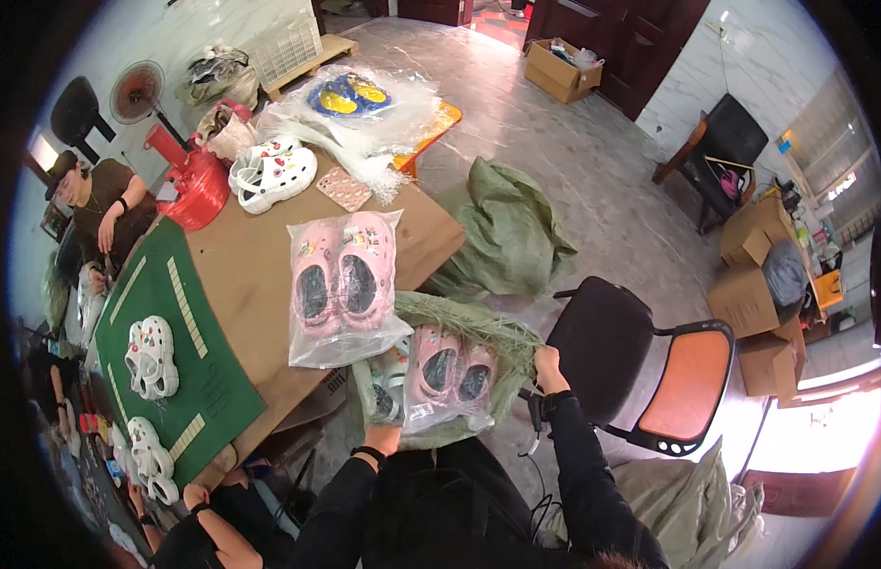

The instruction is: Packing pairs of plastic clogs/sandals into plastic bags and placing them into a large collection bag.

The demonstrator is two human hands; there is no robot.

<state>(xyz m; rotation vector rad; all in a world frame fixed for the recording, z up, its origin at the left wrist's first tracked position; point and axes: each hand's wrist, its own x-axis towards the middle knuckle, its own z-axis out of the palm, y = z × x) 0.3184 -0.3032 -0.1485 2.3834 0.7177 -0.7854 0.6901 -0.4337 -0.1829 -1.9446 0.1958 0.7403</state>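
Observation:
A green woven sack (459,320) hangs mouth up in front of my lap. Inside its mouth lies a clear bag with a pair of pink clogs (438,368), and beside it is a bagged pair of pale clogs (391,389). My right hand (550,370) is closed round the sack's right rim. At the near left rim, my left hand (383,438) grips the sack's edge, its fingertips hidden. Just beyond the sack, another pair of pink clogs (343,275) in a clear bag lies at the brown table's edge.
On the brown table (241,284) are white clogs (274,175), a red container (194,190) and bagged blue-yellow clogs (348,95). A green mat (203,379) bears more white clogs. People work at left. A chair (602,351) stands right; another full sack (507,232) lies beyond.

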